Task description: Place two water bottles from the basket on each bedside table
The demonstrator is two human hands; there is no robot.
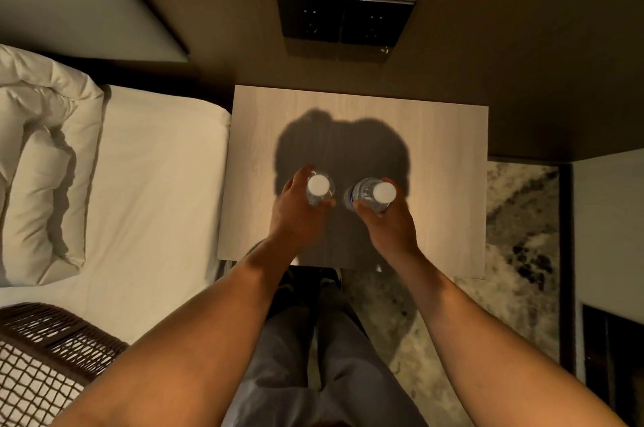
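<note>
I look straight down on a pale wooden bedside table (435,154). My left hand (296,210) grips a clear water bottle (318,186) with a white cap, held upright over the table's middle. My right hand (388,222) grips a second clear bottle (373,195) with a white cap and a blue label, tilted slightly to the right. The two bottles are side by side, a little apart. Whether their bases touch the tabletop is hidden. A dark wicker basket (52,336) sits on the bed at the lower left.
A bed with a white sheet (150,200) and pillows (38,165) lies left of the table. Two dark wall sockets (343,13) sit on the brown panel behind it. A patterned carpet (522,235) is to the right. My legs stand before the table.
</note>
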